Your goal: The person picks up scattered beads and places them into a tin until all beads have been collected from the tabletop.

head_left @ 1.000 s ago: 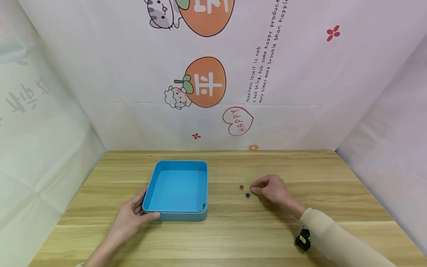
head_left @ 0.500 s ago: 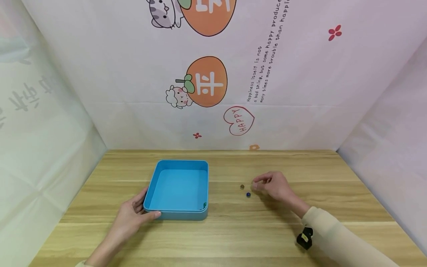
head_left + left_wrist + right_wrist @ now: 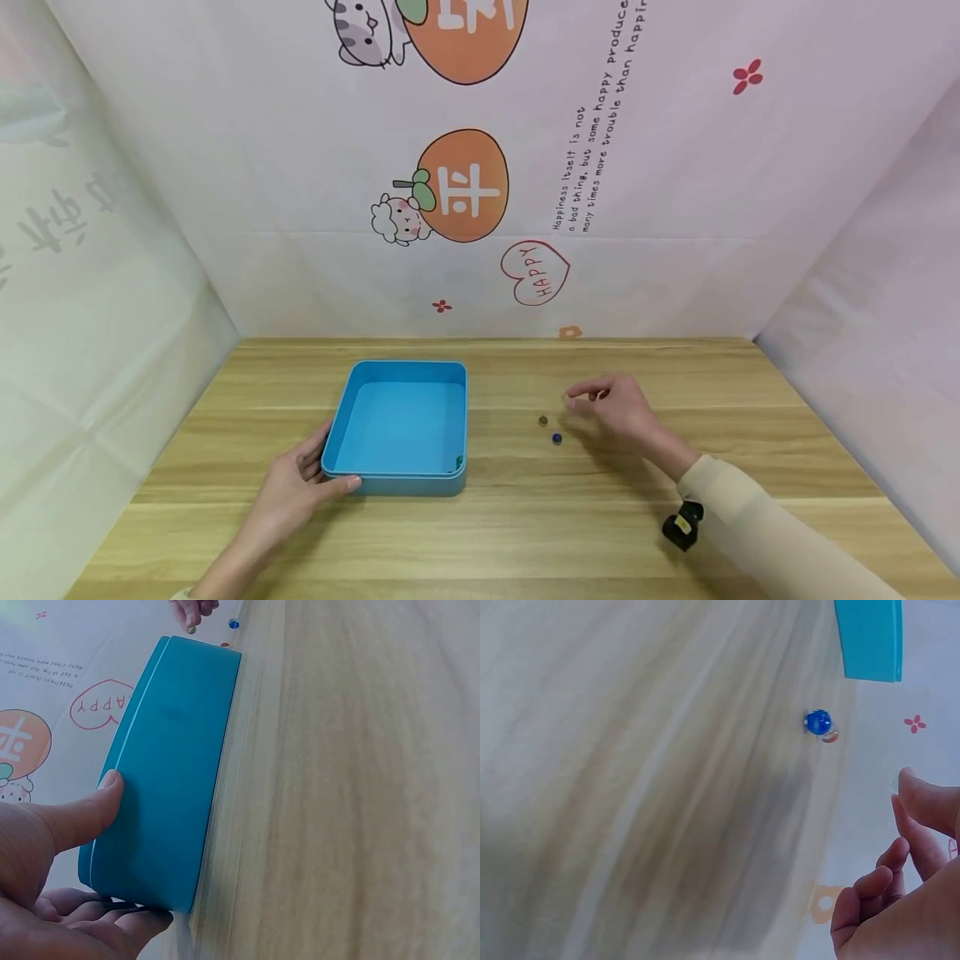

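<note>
My left hand [image 3: 296, 487] grips the near-left corner of a shallow blue box [image 3: 405, 486], thumb on the front wall and fingers round the left side. Inside the box, a green marble [image 3: 460, 461] lies in the near-right corner. Right of the box, my right hand [image 3: 615, 407] pinches a small glass marble [image 3: 895, 782] between thumb and index finger, raised over the table. It looks yellowish in the left wrist view and pale in the right wrist view. Below and left of those fingertips, a blue marble [image 3: 557, 438] and a brownish marble [image 3: 543, 421] rest on the wood.
The wood-grain table [image 3: 525, 533] meets a white printed backdrop [image 3: 637, 283] at the back, with white sheets on both sides. A black device with a yellow label [image 3: 682, 527] hangs at the right wrist, by the beige sleeve [image 3: 757, 517].
My right hand has lifted the pinched marble up off the tabletop. The left hand, the box and the two marbles on the table stay where they were.
</note>
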Demonstrator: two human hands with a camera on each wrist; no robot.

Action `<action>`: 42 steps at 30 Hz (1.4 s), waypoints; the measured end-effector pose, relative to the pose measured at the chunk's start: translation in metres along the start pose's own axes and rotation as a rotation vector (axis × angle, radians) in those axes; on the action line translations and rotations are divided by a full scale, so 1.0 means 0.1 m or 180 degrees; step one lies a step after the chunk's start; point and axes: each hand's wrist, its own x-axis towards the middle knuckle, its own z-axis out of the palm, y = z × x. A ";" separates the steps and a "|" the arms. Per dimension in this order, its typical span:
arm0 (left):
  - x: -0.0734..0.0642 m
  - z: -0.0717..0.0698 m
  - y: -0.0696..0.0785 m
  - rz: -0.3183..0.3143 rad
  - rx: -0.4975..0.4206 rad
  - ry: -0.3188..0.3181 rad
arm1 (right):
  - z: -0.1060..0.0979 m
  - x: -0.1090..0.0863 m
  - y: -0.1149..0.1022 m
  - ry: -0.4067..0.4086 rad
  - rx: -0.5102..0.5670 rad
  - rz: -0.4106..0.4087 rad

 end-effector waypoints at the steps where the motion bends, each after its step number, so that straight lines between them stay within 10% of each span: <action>1: 0.00 0.00 0.00 0.0001 -0.0003 -0.0001 | 0.00 0.00 -0.01 0.0007 -0.0015 -0.0021; 42: 0.00 0.01 0.00 -0.0056 -0.0038 -0.0019 | 0.28 0.26 -0.81 -0.0257 0.0158 -0.0268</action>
